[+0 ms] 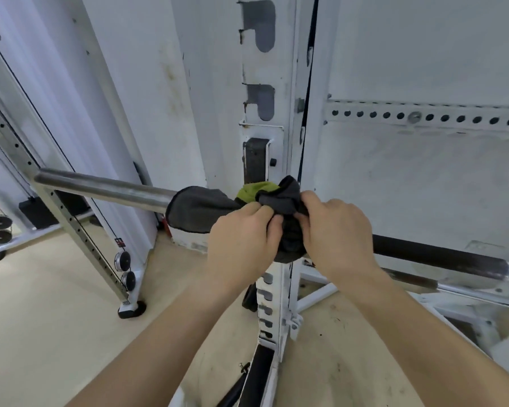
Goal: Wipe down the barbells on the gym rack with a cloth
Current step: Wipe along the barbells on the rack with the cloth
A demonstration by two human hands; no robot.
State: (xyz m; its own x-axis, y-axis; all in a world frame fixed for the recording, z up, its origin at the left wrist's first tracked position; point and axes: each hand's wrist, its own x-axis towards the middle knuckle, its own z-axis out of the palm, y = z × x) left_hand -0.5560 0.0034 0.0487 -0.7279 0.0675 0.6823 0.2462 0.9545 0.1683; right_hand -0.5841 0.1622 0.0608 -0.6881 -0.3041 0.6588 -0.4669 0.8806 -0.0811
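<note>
A barbell [106, 188] lies across the white rack upright [266, 133], its steel sleeve pointing left and its dark shaft running off to the right. A grey cloth [200, 208] with a green patch is bunched around the bar where it meets the upright. My left hand [241, 242] pinches the cloth from the left side. My right hand [335, 227] grips the cloth from the right, over the bar. The bar under the cloth is hidden.
The white rack upright has hook slots above and below the bar. A perforated steel post [71, 224] slants at the left with a rubber foot on the beige floor. A white panel with a holed rail [423, 116] stands at the right. Small weight plates [0, 227] sit far left.
</note>
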